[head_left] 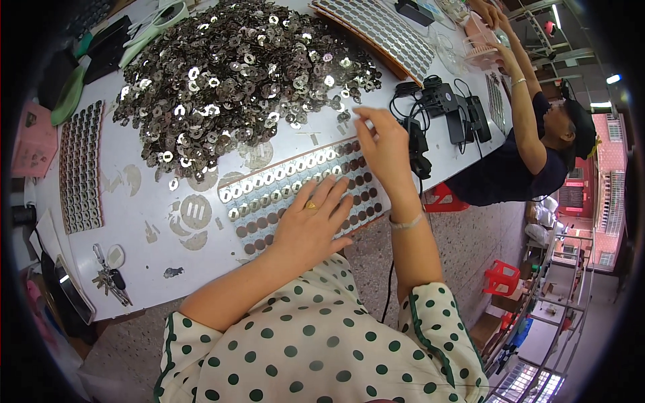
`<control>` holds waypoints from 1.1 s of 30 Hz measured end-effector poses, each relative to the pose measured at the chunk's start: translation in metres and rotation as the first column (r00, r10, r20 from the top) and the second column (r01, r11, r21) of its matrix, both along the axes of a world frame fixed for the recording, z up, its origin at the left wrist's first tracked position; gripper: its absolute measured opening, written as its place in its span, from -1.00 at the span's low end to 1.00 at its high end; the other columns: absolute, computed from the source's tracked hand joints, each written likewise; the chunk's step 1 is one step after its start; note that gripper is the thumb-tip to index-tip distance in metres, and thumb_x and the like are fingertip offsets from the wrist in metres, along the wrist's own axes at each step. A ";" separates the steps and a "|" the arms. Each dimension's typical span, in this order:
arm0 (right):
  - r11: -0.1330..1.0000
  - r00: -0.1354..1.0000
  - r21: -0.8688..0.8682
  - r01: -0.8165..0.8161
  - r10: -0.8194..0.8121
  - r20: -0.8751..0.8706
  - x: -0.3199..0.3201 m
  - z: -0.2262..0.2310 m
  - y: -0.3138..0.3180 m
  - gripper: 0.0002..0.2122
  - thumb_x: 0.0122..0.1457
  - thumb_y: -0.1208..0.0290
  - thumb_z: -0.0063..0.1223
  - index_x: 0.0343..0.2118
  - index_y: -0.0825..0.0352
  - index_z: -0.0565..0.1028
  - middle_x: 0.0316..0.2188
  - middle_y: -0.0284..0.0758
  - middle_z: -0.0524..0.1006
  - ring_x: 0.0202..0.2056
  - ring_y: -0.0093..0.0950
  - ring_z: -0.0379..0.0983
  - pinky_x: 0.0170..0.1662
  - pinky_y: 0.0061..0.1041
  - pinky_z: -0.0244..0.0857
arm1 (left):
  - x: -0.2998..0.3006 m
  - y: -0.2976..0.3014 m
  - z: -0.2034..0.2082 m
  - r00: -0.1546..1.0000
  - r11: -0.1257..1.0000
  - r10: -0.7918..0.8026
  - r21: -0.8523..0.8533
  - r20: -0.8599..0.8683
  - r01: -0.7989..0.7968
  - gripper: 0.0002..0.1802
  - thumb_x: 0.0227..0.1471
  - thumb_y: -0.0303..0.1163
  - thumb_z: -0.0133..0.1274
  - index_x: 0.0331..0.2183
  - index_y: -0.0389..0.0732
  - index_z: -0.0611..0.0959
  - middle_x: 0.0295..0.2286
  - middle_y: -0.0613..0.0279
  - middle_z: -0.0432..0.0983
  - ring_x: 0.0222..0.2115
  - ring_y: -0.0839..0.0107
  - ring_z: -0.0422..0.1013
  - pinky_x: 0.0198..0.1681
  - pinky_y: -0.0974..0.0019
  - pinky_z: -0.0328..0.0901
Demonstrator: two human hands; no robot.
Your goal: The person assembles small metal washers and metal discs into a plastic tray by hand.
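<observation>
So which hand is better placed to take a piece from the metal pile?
Probably your right hand: it is near the right end of the metal pile, while your left hand is spread over the disc sheet, farther away.

The left hand (pixel 306 225) hides part of the disc-filled board (pixel 252 216) underneath it.

We see a bright, evenly lit room. A tube light (pixel 613 78) glows white at upper right, and daylight washes out the window (pixel 531 381) at lower right. Glints sparkle across the metal pile (pixel 242 80) and the disc-covered board (pixel 269 195). We find straight edges bowed by the fisheye lens, darkening to black at the corners.
</observation>
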State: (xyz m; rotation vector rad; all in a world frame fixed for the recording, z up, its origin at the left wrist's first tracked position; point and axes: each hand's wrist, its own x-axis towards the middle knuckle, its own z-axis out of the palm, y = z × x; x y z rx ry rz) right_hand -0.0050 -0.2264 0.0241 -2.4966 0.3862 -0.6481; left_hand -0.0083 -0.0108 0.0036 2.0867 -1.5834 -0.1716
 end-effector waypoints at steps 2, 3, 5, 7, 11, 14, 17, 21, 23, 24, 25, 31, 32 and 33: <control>0.995 0.999 -0.092 -0.039 0.038 -0.011 0.021 -0.006 0.001 -0.77 0.13 0.56 0.18 -0.12 0.33 0.61 -0.35 -0.23 0.59 -0.46 -0.36 0.50 -0.34 -0.42 0.39 | -0.003 0.001 0.004 1.000 1.000 -0.008 -0.018 -0.014 0.008 -0.22 -0.04 0.11 0.22 0.10 -0.19 0.51 0.23 0.07 0.24 0.27 0.13 0.11 0.34 -0.01 -0.05; 0.980 0.997 -0.183 -0.077 0.073 -0.029 0.030 -0.010 -0.001 -0.76 0.12 0.58 0.17 -0.12 0.33 0.60 -0.34 -0.21 0.60 -0.40 -0.30 0.53 -0.28 -0.38 0.41 | -0.001 0.001 0.006 0.999 0.999 -0.017 -0.036 -0.029 0.016 -0.22 -0.03 0.11 0.22 0.11 -0.19 0.50 0.23 0.07 0.24 0.27 0.13 0.11 0.34 -0.01 -0.05; 0.972 0.992 -0.204 -0.120 0.113 -0.048 0.038 -0.012 -0.004 -0.75 0.09 0.59 0.17 -0.13 0.34 0.61 -0.36 -0.17 0.59 -0.32 -0.24 0.54 -0.22 -0.34 0.41 | -0.001 0.016 0.018 0.999 0.998 -0.014 -0.063 -0.043 0.011 -0.24 -0.02 0.09 0.22 0.11 -0.18 0.51 0.22 0.08 0.26 0.27 0.12 0.13 0.33 -0.04 -0.04; 0.987 0.983 0.004 -0.161 0.160 -0.092 0.044 -0.014 -0.006 -0.81 0.07 0.59 0.11 -0.23 0.35 0.62 -0.33 -0.16 0.58 -0.24 -0.12 0.51 -0.12 -0.25 0.41 | 0.007 0.043 0.031 0.999 0.998 0.039 -0.057 -0.037 -0.041 -0.26 -0.03 0.05 0.25 0.10 -0.17 0.52 0.20 0.09 0.29 0.25 0.11 0.16 0.32 -0.05 -0.02; 0.996 0.980 0.043 -0.081 0.088 -0.180 0.043 -0.011 -0.011 -0.86 0.05 0.59 0.11 -0.30 0.33 0.62 -0.33 -0.16 0.54 -0.27 -0.13 0.52 -0.18 -0.23 0.41 | 0.017 0.094 0.032 0.991 0.991 0.134 -0.010 -0.032 -0.134 -0.24 -0.14 0.04 0.35 0.04 -0.17 0.56 0.17 0.03 0.32 0.22 0.01 0.18 0.29 -0.18 -0.04; 0.995 0.988 0.005 -0.097 0.096 -0.123 0.039 -0.009 -0.012 -0.90 0.05 0.54 0.14 -0.34 0.32 0.59 -0.33 -0.18 0.51 -0.29 -0.14 0.52 -0.20 -0.22 0.41 | 0.010 0.104 0.026 0.988 0.985 0.156 0.070 0.008 -0.156 -0.29 -0.08 0.09 0.29 0.01 -0.16 0.60 0.16 0.06 0.33 0.23 0.07 0.18 0.31 -0.19 -0.06; 0.995 0.996 0.049 -0.086 0.086 -0.004 0.042 -0.012 -0.005 -0.90 0.03 0.52 0.18 -0.36 0.34 0.55 -0.35 -0.19 0.51 -0.33 -0.17 0.52 -0.24 -0.25 0.42 | 0.004 0.096 0.011 0.989 0.989 0.148 0.027 0.016 -0.148 -0.25 -0.13 0.08 0.35 0.01 -0.19 0.60 0.16 0.00 0.32 0.22 -0.01 0.18 0.30 -0.24 -0.09; 0.946 1.000 0.325 -0.009 -0.001 0.028 0.040 -0.011 -0.001 -0.91 0.01 0.56 0.18 -0.40 0.37 0.51 -0.39 -0.20 0.54 -0.41 -0.29 0.52 -0.29 -0.36 0.41 | 0.002 0.079 0.006 0.989 0.989 0.148 0.017 0.023 -0.148 -0.27 -0.08 0.12 0.30 0.01 -0.17 0.61 0.15 0.01 0.35 0.23 0.01 0.16 0.31 -0.21 -0.13; 0.905 0.999 0.424 0.020 -0.034 0.025 0.038 -0.016 0.002 -0.91 0.00 0.56 0.19 -0.42 0.37 0.50 -0.40 -0.20 0.54 -0.44 -0.33 0.51 -0.31 -0.39 0.40 | 0.003 0.075 0.005 0.990 0.991 0.130 -0.005 0.061 -0.130 -0.29 -0.06 0.13 0.28 0.01 -0.17 0.61 0.15 0.01 0.35 0.24 0.02 0.15 0.32 -0.20 -0.13; 0.915 0.998 0.404 -0.012 -0.017 0.067 0.037 -0.023 0.001 -0.91 -0.01 0.56 0.19 -0.42 0.36 0.50 -0.40 -0.23 0.53 -0.45 -0.36 0.50 -0.32 -0.42 0.39 | 0.003 0.074 0.007 0.989 0.992 0.128 0.000 0.070 -0.128 -0.31 -0.03 0.13 0.25 0.00 -0.16 0.62 0.14 0.03 0.36 0.23 0.05 0.16 0.31 -0.19 -0.12; 0.921 0.995 0.385 -0.050 0.011 0.103 0.036 -0.022 0.005 -0.91 -0.01 0.56 0.19 -0.43 0.34 0.50 -0.41 -0.25 0.52 -0.46 -0.39 0.49 -0.33 -0.44 0.38 | 0.001 0.075 0.008 0.988 0.991 0.135 0.011 0.073 -0.137 -0.33 -0.01 0.14 0.23 -0.01 -0.14 0.63 0.14 0.05 0.36 0.22 0.07 0.17 0.31 -0.17 -0.11; 0.913 0.994 0.407 -0.032 -0.012 0.105 0.029 -0.012 0.013 -0.84 0.00 0.54 0.34 -0.40 0.34 0.53 -0.44 -0.36 0.47 -0.46 -0.54 0.47 -0.34 -0.55 0.38 | 0.001 0.075 0.011 0.987 0.990 0.143 -0.002 0.078 -0.143 -0.36 0.00 0.12 0.23 -0.01 -0.14 0.64 0.13 0.05 0.37 0.21 0.08 0.19 0.31 -0.16 -0.11; 0.910 0.992 0.413 -0.034 -0.020 0.126 0.028 -0.011 0.014 -0.83 0.00 0.53 0.37 -0.39 0.35 0.55 -0.45 -0.38 0.48 -0.47 -0.59 0.46 -0.35 -0.57 0.38 | 0.001 0.076 0.010 0.987 0.990 0.143 0.002 0.075 -0.143 -0.35 0.00 0.12 0.23 -0.01 -0.14 0.64 0.13 0.06 0.37 0.21 0.09 0.19 0.31 -0.16 -0.11; 0.911 0.991 0.411 -0.036 -0.021 0.133 0.028 -0.008 0.016 -0.83 0.00 0.53 0.37 -0.39 0.35 0.55 -0.45 -0.38 0.48 -0.47 -0.59 0.46 -0.35 -0.57 0.38 | 0.002 0.076 0.010 0.987 0.990 0.143 0.007 0.072 -0.144 -0.35 0.00 0.12 0.23 -0.01 -0.14 0.64 0.13 0.06 0.37 0.21 0.09 0.19 0.31 -0.16 -0.11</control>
